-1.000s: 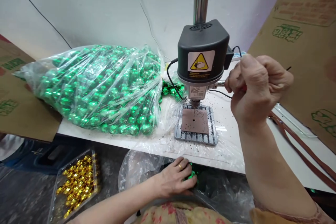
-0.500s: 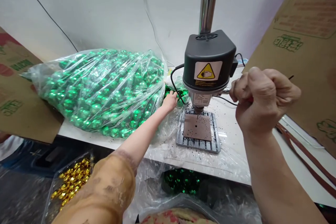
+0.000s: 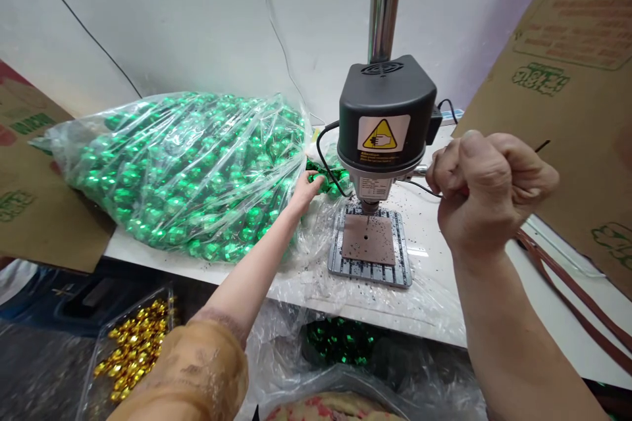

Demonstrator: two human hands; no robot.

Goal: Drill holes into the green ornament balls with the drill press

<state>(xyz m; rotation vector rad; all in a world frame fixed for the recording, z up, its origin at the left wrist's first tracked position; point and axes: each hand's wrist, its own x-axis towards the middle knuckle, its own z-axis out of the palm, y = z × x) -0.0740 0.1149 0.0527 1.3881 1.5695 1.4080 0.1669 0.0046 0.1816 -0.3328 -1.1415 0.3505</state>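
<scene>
My left hand (image 3: 307, 189) is at the mouth of a clear plastic bag (image 3: 197, 174) full of shiny green faceted balls. Its thumb and fingers close round a green ball (image 3: 313, 177), partly hidden by the fingers. More loose green balls (image 3: 334, 179) lie just beyond it. My right hand (image 3: 494, 187) is wrapped in a fist round the lever of a black bench drill press (image 3: 388, 112); only the metal base of that lever (image 3: 419, 171) shows. Under the drill, a brown plate (image 3: 368, 240) with a small dark hole rests on the slotted metal base (image 3: 407, 270). No ball sits on it.
Dark shavings and crumpled plastic film (image 3: 340, 296) cover the white table's front. Cardboard boxes stand left (image 3: 44, 210) and right (image 3: 557, 99). Below are a clear tub of gold balls (image 3: 135, 348) and dark green balls in plastic (image 3: 340, 340). A brown strap (image 3: 567, 283) lies right.
My left hand has drawn back slightly left from the loose green balls, its fingers now closed round one. My right hand stays on the lever. The whole view has shifted slightly.
</scene>
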